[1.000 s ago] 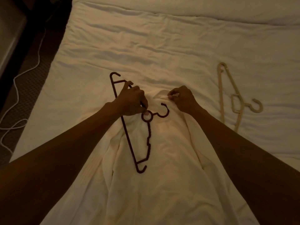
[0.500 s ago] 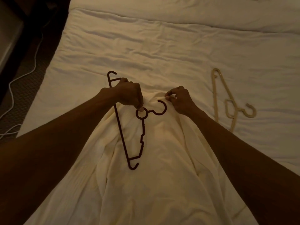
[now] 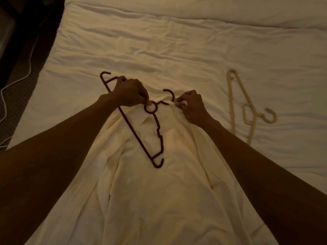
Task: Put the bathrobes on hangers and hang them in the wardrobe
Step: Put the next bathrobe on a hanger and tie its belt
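A cream bathrobe (image 3: 150, 191) lies spread over the near part of the bed, its top edge bunched between my hands. A dark brown plastic hanger (image 3: 141, 138) lies on it, turned sideways with its hook (image 3: 169, 96) pointing right. My left hand (image 3: 130, 92) grips the hanger's upper arm near the ring below the hook. My right hand (image 3: 192, 106) pinches the robe's top edge just right of the hook. A beige hanger (image 3: 247, 112) lies flat on the bed to the right, untouched.
The white, wrinkled bed sheet (image 3: 177, 50) fills most of the view. At the left are dark floor and a white cable (image 3: 19, 76) running along the bedside. A dark piece of furniture (image 3: 10, 23) stands at the far left.
The brown hanger's lower end has swung right and its hook has turned upward. My right hand has pulled the robe's edge up close to the hook.
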`<control>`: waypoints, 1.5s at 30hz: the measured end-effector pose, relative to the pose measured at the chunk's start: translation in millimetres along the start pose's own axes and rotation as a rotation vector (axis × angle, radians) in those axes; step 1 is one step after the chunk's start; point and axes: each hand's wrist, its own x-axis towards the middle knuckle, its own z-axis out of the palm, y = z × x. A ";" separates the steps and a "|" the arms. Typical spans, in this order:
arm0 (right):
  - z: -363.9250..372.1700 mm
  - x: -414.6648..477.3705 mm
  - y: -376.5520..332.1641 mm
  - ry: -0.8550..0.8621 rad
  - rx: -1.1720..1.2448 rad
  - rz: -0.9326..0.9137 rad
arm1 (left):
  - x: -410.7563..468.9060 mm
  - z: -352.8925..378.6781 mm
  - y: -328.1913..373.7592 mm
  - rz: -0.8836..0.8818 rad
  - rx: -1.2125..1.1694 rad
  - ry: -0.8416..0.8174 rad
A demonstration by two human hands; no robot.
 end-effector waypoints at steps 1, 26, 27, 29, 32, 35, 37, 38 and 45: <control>-0.6 -1.0 -0.5 0.025 0.016 -0.007 | -1.5 0.0 -2.6 -0.036 -0.018 0.017; -54.7 -103.3 43.4 -0.292 -0.071 0.386 | -87.1 66.9 99.2 0.239 -0.184 0.025; -56.2 -111.1 45.6 -0.319 -0.076 0.405 | -92.6 66.8 103.4 0.236 -0.119 -0.099; -57.6 -124.9 50.1 -0.352 -0.090 0.440 | -100.5 66.1 104.0 0.209 0.021 -0.218; -60.3 -141.8 52.3 -0.388 -0.098 0.445 | -107.4 61.0 99.8 0.189 0.076 -0.193; -66.9 -150.9 52.8 -0.337 -0.094 0.394 | -109.7 56.1 95.5 0.174 0.032 -0.191; -74.8 -154.2 47.6 -0.267 -0.021 0.392 | -110.6 55.8 100.0 0.167 0.037 -0.183; -78.0 -155.5 44.0 -0.259 0.016 0.384 | -109.6 57.2 107.2 0.165 0.041 -0.170; -78.7 -169.3 25.0 -0.264 0.058 0.287 | -98.8 64.0 146.5 0.061 -0.167 -0.057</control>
